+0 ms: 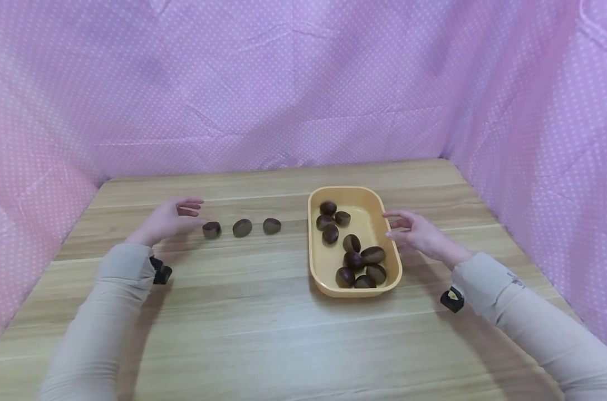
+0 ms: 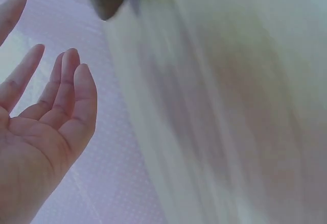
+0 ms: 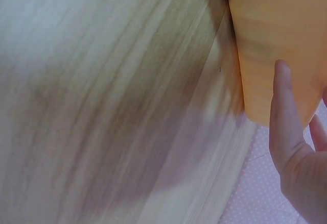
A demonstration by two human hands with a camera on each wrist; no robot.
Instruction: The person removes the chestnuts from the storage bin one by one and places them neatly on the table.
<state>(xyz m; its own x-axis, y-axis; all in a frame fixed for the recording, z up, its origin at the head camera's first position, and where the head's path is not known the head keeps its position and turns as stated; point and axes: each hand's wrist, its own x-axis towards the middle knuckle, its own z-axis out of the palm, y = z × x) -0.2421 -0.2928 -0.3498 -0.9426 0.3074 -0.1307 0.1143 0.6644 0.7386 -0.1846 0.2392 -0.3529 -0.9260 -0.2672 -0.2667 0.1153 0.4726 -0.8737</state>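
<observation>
Three brown chestnuts lie in a row on the table: a left one (image 1: 211, 230), a middle one (image 1: 242, 228) and a right one (image 1: 272, 225). Beside the left chestnut is my left hand (image 1: 169, 221), its fingertips close to it; the left wrist view shows this hand's fingers spread and the palm bare. A yellow tray (image 1: 328, 289) with several chestnuts (image 1: 353, 260) in it stands right of the row. My right hand (image 1: 420, 235) is at the tray's right rim, fingers extended, and the right wrist view has a fingertip against the tray's outer wall (image 3: 276, 25).
The wooden table (image 1: 223, 334) reaches back to a pink dotted cloth (image 1: 263, 83), which hangs behind it and along both sides. A small black device (image 1: 160, 271) is worn on the left wrist, another black device (image 1: 452, 299) on the right.
</observation>
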